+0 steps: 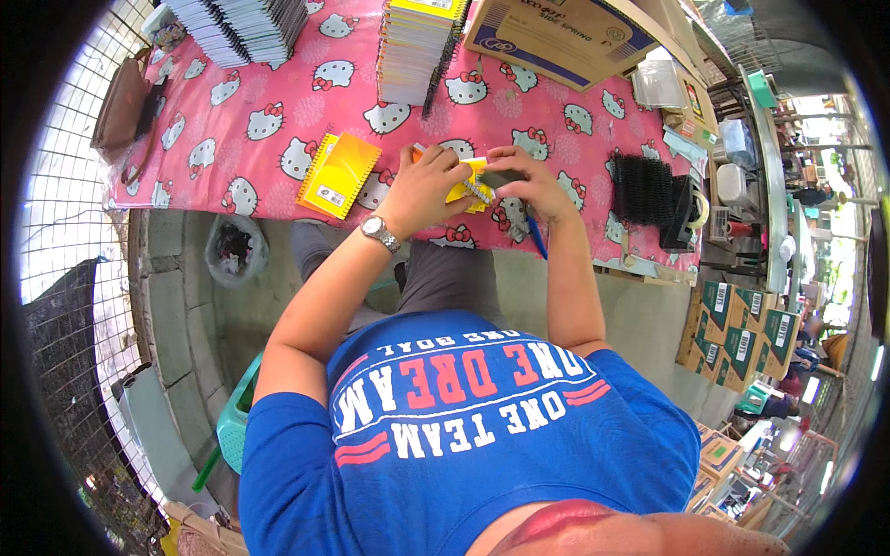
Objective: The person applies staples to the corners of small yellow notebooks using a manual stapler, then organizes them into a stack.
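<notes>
Blue shirt [491, 426] nearest; beyond it, yellow notebook [459, 193] is gripped by left hand [426, 190], dark piece [503, 177] by right hand [538, 185]; coil [479, 192] could be bent by uneven pressing.

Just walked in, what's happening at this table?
A person's left hand holds a small yellow spiral notebook; the right hand grips a dark object, too unclear to identify, beside its coil. More yellow notebooks lie to the left, black binding coils to the right.

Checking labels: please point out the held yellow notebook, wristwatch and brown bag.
Held yellow notebook [476, 191], head view: its coil binding.
Wristwatch [373, 225], head view: the dial.
Brown bag [121, 104], head view: middle of its side.
</notes>
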`<state>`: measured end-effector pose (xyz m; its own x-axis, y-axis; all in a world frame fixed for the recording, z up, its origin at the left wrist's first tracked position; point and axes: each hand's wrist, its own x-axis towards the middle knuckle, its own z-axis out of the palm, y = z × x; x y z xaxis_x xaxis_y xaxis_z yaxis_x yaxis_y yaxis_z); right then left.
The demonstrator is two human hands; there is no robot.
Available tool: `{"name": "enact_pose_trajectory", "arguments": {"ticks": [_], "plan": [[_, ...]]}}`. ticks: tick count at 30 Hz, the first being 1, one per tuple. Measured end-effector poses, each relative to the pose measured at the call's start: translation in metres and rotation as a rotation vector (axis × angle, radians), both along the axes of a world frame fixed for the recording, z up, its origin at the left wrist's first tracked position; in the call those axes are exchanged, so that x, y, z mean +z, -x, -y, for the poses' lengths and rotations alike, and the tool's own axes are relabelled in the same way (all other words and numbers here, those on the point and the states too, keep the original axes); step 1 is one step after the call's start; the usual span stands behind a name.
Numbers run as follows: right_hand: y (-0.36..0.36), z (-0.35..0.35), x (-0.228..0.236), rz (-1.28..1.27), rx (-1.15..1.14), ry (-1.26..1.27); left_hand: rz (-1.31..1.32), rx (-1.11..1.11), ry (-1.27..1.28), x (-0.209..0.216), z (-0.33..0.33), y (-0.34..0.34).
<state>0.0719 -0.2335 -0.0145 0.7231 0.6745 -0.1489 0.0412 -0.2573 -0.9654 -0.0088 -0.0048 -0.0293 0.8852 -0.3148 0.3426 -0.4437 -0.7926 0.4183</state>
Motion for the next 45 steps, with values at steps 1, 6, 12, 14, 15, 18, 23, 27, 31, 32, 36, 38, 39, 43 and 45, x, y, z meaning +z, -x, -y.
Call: {"name": "enact_pose_trajectory", "arguments": {"ticks": [1, 6, 12, 14, 15, 18, 23, 27, 31, 32, 36, 38, 39, 43, 45], "plan": [[0.004, 0.004, 0.004, -0.378, 0.085, -0.531, 0.004, 0.004, -0.002, 0.0, -0.002, -0.002], [-0.004, -0.017, 0.008, -0.143, -0.059, 0.037, -0.04, 0.058, 0.206, -0.004, -0.021, -0.009], [-0.017, -0.031, 0.003, -0.073, 0.04, -0.038, -0.096, 0.055, 0.196, -0.007, -0.032, -0.013], [-0.018, -0.028, -0.002, -0.382, 0.181, -0.516, -0.093, 0.069, 0.165, -0.004, -0.032, -0.014], [-0.019, -0.03, -0.003, -0.306, 0.151, -0.345, -0.11, 0.075, 0.16, -0.003, -0.032, -0.015], [-0.022, -0.037, -0.002, -0.072, 0.104, -0.021, -0.125, 0.087, 0.152, -0.002, -0.034, -0.015], [-0.026, -0.039, -0.007, -0.047, 0.158, -0.116, -0.158, 0.016, 0.296, -0.009, -0.039, -0.02], [-0.024, -0.028, -0.015, 0.719, -0.222, 0.784, -0.224, 0.0, 0.455, -0.016, -0.04, -0.023], [-0.023, 0.024, -0.052, 0.57, -0.425, 0.237, -0.36, 0.102, 0.809, -0.017, -0.031, -0.018], [-0.014, 0.036, -0.056, 0.65, -0.504, 0.306, -0.355, 0.109, 0.809, -0.018, -0.031, -0.015], [0.065, 0.072, -0.077, 0.859, -0.529, 0.674, -0.28, 0.241, 0.673, -0.033, -0.03, -0.004], [0.1, 0.072, -0.079, 0.88, -0.375, 0.972, -0.312, 0.274, 0.627, -0.033, -0.024, 0.002], [0.105, 0.072, -0.078, 0.874, -0.378, 0.974, -0.188, 0.254, 0.679, -0.031, -0.017, 0.002], [0.111, 0.054, -0.064, 0.732, -0.499, 0.686, 0.003, 0.204, 0.497, -0.03, -0.014, 0.0], [0.111, 0.023, -0.041, 0.623, -0.568, 0.462, -0.031, 0.239, 0.505, -0.036, -0.017, -0.003]]}}
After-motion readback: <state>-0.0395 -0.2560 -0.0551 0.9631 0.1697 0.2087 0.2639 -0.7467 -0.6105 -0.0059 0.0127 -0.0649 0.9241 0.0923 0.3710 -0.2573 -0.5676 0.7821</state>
